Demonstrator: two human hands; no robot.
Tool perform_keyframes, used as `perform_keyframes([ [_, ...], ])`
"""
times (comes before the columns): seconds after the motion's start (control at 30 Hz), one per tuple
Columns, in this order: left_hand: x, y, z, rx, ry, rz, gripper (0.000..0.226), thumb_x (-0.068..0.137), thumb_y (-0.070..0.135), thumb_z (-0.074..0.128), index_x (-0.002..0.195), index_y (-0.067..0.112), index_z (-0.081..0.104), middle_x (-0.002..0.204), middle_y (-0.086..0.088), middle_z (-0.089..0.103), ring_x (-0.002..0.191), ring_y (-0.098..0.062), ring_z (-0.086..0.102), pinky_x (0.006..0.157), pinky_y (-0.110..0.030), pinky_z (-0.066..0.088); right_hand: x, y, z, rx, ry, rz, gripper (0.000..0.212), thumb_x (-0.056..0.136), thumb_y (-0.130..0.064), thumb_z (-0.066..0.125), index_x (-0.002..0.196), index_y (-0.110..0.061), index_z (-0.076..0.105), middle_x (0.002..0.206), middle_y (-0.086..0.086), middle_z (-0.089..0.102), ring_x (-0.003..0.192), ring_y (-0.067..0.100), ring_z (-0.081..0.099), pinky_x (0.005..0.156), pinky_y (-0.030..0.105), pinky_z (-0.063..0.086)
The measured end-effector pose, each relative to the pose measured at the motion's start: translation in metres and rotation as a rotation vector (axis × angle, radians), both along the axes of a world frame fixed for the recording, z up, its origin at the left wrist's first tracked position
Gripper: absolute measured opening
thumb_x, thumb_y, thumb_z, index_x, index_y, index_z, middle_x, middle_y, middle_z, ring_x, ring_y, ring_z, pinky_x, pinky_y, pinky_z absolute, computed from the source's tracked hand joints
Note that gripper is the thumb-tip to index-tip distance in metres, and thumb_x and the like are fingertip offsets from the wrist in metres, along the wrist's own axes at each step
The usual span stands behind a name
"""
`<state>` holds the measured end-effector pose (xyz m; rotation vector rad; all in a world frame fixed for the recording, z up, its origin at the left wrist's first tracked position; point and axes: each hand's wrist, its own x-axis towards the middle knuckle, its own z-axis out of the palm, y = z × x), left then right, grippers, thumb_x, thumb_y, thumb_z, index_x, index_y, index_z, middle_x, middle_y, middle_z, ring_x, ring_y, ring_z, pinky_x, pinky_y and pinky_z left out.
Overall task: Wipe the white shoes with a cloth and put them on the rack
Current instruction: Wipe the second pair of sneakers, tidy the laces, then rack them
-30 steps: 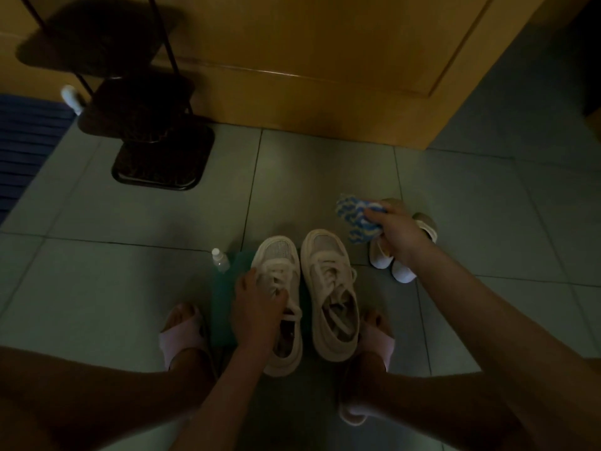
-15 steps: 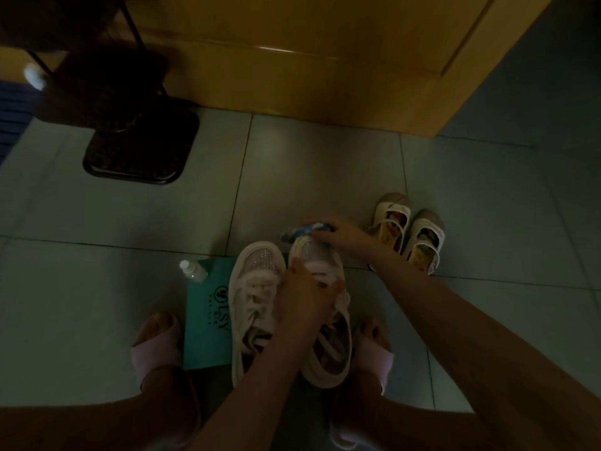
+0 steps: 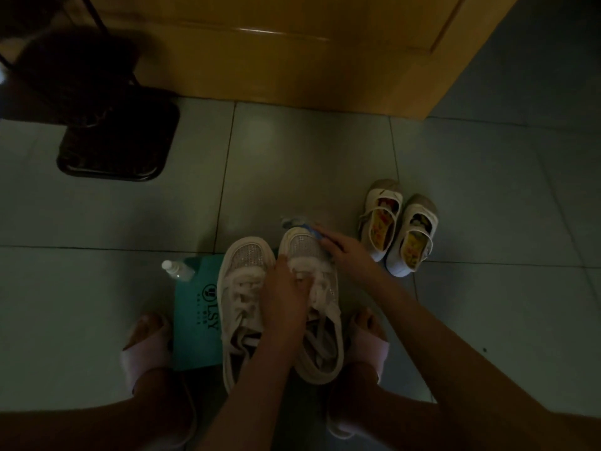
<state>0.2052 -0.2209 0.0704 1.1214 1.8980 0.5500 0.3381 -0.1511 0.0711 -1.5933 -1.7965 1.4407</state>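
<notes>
- 2 white shoes [image 3: 244, 260] sit side by side on the tiled floor [image 3: 292, 157] (it's dim).
- The left hand [image 3: 286, 301] grips the right-side shoe [image 3: 300, 244], fingers curled over its laces.
- The right hand [image 3: 346, 255] has its fingers clamped on the cloth [image 3: 294, 222] at that shoe's toe.

"LSY" with a round logo on the teal bag [image 3: 195, 323] under the sneakers.

Teal bag [image 3: 195, 323] flat on tiled floor [image 3: 292, 164]. Small bottle [image 3: 177, 270] at its far left corner. Small shoe pair [image 3: 382, 219] well right of it. Wooden door [image 3: 292, 53] beyond it.
</notes>
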Motion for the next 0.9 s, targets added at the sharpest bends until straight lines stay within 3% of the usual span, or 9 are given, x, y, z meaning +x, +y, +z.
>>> perform_keyframes([
  [0.13,0.0,0.0,-0.001,-0.006,0.017,-0.019,0.047,0.084,0.028,0.059,0.126,0.007,0.049,0.115,-0.012,0.06,0.101,-0.027,0.06,0.085,-0.045,0.052,0.015,-0.037,-0.009,0.012,-0.05,-0.121,0.037,0.099,-0.025,0.042,0.136,-0.03,0.043,0.143,0.003,0.046,0.128,0.018,0.045,0.104,0.027,0.039],
  [0.27,-0.001,0.001,0.005,-0.013,0.028,-0.048,0.055,0.085,0.029,0.061,0.133,0.008,0.044,0.121,-0.012,0.058,0.106,-0.027,0.058,0.088,-0.043,0.05,0.031,-0.059,-0.001,-0.08,-0.035,-0.148,0.034,0.098,-0.013,0.044,0.132,-0.013,0.051,0.131,0.01,0.056,0.108,0.014,0.054,0.078,0.005,0.044],
  [0.33,-0.001,0.001,0.009,-0.025,0.031,-0.063,0.061,0.086,0.031,0.06,0.138,0.008,0.038,0.128,-0.013,0.054,0.112,-0.028,0.055,0.093,-0.042,0.048,0.039,-0.052,0.013,-0.146,0.013,-0.167,0.031,0.098,-0.014,0.042,0.127,-0.012,0.054,0.129,0.014,0.057,0.102,0.012,0.054,0.075,0.009,0.046],
  [0.43,-0.001,0.0,0.012,-0.027,0.006,-0.063,0.065,0.086,0.031,0.061,0.141,0.009,0.034,0.132,-0.012,0.052,0.115,-0.027,0.054,0.095,-0.039,0.047,0.031,-0.014,0.036,-0.011,0.015,-0.257,0.032,0.1,-0.018,0.04,0.128,-0.01,0.054,0.124,0.01,0.057,0.104,0.012,0.051,0.078,0.011,0.044],
  [0.57,-0.002,-0.002,0.01,-0.006,-0.024,-0.048,0.062,0.084,0.036,0.061,0.137,0.01,0.041,0.129,-0.009,0.055,0.112,-0.025,0.056,0.092,-0.042,0.049,-0.02,0.037,0.041,0.082,0.037,-0.06,0.032,0.099,-0.013,0.042,0.128,-0.005,0.054,0.123,0.009,0.059,0.104,0.012,0.053,0.069,0.005,0.043],
  [0.7,-0.004,-0.002,-0.005,-0.005,-0.092,0.01,0.054,0.08,0.042,0.057,0.126,0.016,0.049,0.112,-0.006,0.064,0.099,-0.023,0.062,0.085,-0.045,0.053,-0.045,0.044,0.007,0.078,-0.172,0.253,0.031,0.098,-0.014,0.045,0.124,-0.004,0.059,0.132,0.012,0.056,0.122,0.025,0.051,0.096,0.022,0.035],
  [0.77,-0.005,-0.002,-0.009,-0.007,-0.093,0.016,0.054,0.077,0.042,0.056,0.123,0.015,0.052,0.109,-0.007,0.065,0.097,-0.023,0.063,0.084,-0.046,0.053,-0.039,0.037,0.001,0.103,-0.168,0.235,0.032,0.098,-0.015,0.044,0.125,-0.005,0.058,0.136,0.012,0.052,0.128,0.024,0.046,0.104,0.025,0.03],
  [0.9,-0.001,-0.002,0.006,0.016,-0.057,-0.018,0.049,0.086,0.023,0.06,0.132,0.01,0.048,0.118,-0.01,0.062,0.104,-0.024,0.06,0.091,-0.041,0.05,-0.022,0.017,0.001,0.103,-0.119,0.113,0.035,0.099,-0.014,0.041,0.133,-0.009,0.05,0.146,0.009,0.04,0.136,0.02,0.034,0.107,0.019,0.023],
])
